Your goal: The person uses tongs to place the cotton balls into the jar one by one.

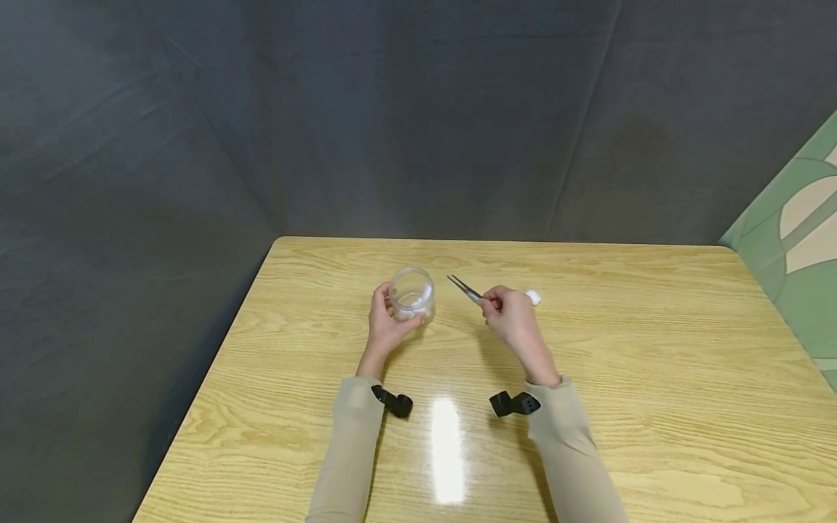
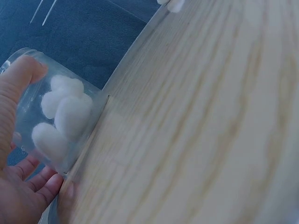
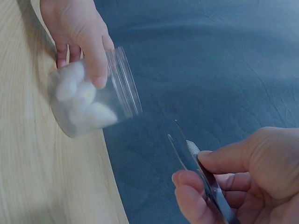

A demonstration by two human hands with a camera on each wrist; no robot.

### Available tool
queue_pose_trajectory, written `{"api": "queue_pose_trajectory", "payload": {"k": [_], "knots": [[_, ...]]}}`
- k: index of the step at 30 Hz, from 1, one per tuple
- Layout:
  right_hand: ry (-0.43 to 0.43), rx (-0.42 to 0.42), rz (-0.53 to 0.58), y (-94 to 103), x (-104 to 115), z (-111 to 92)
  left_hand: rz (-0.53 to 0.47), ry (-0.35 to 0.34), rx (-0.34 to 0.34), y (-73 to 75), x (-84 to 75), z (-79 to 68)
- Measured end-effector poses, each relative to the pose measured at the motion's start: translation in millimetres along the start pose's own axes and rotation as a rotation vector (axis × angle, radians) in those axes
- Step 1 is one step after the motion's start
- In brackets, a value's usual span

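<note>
A clear jar (image 1: 413, 292) stands on the table with its mouth uncovered, and several white cotton balls (image 2: 72, 112) lie inside it. My left hand (image 1: 384, 324) grips the jar from its left side, thumb across the near wall and fingers round the far side. To the right of the jar, my right hand (image 1: 513, 319) pinches a pair of metal tweezers (image 3: 205, 179) between thumb and fingers. The tweezers' tips are apart, with nothing between them, and point toward the jar without touching it. Just beyond my right hand, something white (image 1: 533, 297) rests on the table, partly hidden by the hand.
The wood-grain table (image 1: 654, 349) extends to both sides and toward me. A dark cloth (image 1: 418, 123) hangs behind its far edge. Each sleeved wrist carries a small black camera (image 1: 392, 402). A green patterned surface (image 1: 804, 247) shows at the far right.
</note>
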State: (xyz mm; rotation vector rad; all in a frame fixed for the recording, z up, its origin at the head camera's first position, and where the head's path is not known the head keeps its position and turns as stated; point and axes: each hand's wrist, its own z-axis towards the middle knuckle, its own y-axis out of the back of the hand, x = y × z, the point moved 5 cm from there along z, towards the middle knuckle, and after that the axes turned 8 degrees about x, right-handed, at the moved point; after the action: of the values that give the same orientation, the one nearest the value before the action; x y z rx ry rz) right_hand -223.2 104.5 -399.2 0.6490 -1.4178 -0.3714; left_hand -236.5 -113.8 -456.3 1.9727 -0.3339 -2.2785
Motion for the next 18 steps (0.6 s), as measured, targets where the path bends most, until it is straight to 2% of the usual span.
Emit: {"api": "queue_pose_trajectory", "payload": {"k": [12,18], "knots": [[-0.015,-0.025,-0.006,12.5,-11.8,-4.5,0.003,0.015,-0.004,-0.7,-0.3,-0.9],[-0.027,-0.030,-0.019,19.7,-16.4,-7.3,0.015,0.038,-0.029,-1.0,37.3,11.5]]}}
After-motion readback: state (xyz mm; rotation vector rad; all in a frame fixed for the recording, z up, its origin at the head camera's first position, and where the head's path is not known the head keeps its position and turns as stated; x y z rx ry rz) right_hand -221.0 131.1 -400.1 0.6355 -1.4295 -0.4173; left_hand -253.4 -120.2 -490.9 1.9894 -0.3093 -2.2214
